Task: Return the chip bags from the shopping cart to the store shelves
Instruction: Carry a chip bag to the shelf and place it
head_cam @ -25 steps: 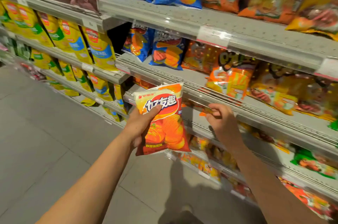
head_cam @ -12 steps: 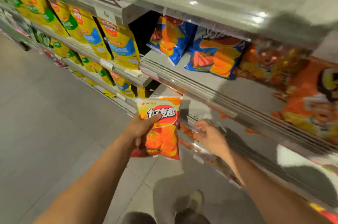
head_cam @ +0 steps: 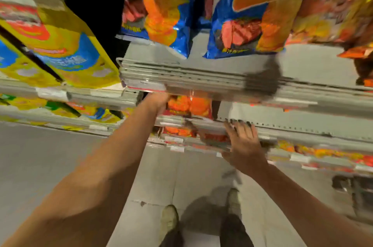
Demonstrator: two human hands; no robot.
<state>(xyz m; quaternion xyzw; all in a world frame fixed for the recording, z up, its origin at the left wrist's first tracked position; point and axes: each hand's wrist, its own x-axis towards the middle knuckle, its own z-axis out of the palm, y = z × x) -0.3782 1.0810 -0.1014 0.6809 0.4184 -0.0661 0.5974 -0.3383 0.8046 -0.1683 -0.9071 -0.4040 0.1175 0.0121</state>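
The orange chip bag (head_cam: 189, 104) stands inside a low grey shelf (head_cam: 282, 123), its top hidden by the shelf above. My left hand (head_cam: 158, 101) reaches under that upper shelf and holds the bag's left side. Lying flat on the low shelf's front edge is my right hand (head_cam: 242, 141), fingers spread, just right of the bag. The picture is blurred.
Blue chip bags (head_cam: 242, 20) and dark orange bags (head_cam: 333, 4) fill the shelf above (head_cam: 181, 77). Yellow bags (head_cam: 60, 45) stand on the shelves to the left. More orange bags (head_cam: 177, 131) lie on a lower shelf. Grey floor and my shoes (head_cam: 169, 220) are below.
The view has dropped lower and closer to the shelves. My left hand has pushed the orange bag from open air into the low shelf. My right hand has settled flat on the shelf edge.
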